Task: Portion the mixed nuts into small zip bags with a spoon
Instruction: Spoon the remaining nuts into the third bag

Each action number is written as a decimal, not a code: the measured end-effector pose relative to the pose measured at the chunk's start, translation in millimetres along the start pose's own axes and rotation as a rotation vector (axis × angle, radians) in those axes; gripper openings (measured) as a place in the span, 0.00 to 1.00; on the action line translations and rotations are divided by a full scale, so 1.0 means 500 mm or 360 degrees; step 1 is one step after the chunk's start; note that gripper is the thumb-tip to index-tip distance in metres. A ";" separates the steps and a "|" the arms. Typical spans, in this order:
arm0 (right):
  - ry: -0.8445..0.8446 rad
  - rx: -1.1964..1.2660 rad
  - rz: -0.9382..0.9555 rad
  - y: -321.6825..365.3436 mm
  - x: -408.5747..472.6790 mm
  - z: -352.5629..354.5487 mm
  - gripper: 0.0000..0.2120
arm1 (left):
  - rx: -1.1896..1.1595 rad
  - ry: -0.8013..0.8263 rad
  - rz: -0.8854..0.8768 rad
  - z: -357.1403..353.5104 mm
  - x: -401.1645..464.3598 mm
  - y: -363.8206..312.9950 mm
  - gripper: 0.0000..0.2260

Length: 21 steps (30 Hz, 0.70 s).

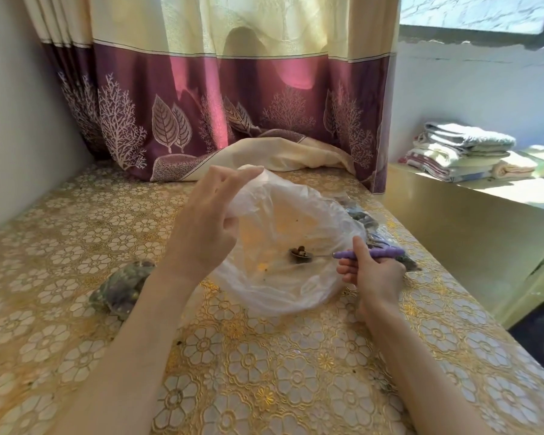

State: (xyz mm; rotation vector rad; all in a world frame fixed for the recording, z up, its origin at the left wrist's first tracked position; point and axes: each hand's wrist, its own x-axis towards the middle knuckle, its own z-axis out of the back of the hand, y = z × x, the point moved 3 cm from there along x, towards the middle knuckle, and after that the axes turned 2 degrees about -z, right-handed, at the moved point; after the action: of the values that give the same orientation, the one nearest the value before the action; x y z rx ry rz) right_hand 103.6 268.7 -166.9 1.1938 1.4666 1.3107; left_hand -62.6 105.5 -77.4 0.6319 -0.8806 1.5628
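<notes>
Sunlit beside the curtain [233, 89], your tabletop [264, 372] is carrying a nearly empty clear bag [283, 277]. Your right hand [374, 274] is gripping the purple spoon [368, 254], its bowl holding the nuts [300, 251] inside; your left hand [208, 221] is pinching the rim. Keep lifting level, holding the mouth wide, toward the filled bags [123, 284].

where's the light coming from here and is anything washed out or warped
Head view: daylight enters from the window at upper right, blowing out the ledge by the folded towels; the curtain glows where sun shines through it; the wide lens bends the table edges and wall; the clear plastic bag held by the left hand looks hazy, yet the spoon in the right hand reads clearly.
</notes>
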 end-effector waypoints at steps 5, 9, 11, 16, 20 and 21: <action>-0.0006 0.0036 0.0023 -0.006 -0.001 -0.003 0.15 | -0.0012 -0.0015 0.0011 -0.001 0.000 -0.006 0.33; -0.0003 0.0097 0.0065 -0.003 -0.003 -0.006 0.13 | 0.0094 0.0028 0.0155 -0.010 -0.007 0.012 0.32; 0.0007 0.0163 0.0061 -0.001 -0.005 -0.007 0.14 | 0.0150 0.0055 0.0321 -0.012 -0.013 0.028 0.30; 0.0081 0.0275 0.0089 0.016 -0.018 -0.013 0.19 | 0.0008 0.0098 0.0567 -0.008 -0.015 0.053 0.27; 0.0230 0.0300 0.0140 0.033 -0.051 -0.024 0.18 | -0.0083 0.0049 0.0562 0.017 -0.019 0.052 0.24; 0.0258 0.0312 0.0155 0.038 -0.058 -0.028 0.18 | -0.0114 0.0052 0.0577 0.028 -0.025 0.054 0.24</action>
State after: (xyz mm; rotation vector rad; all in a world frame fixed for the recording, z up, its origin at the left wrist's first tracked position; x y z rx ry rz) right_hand 98.7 237.4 -146.7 1.3244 1.7042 1.3806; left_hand -87.9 86.0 -84.5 0.4078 -1.0643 1.8486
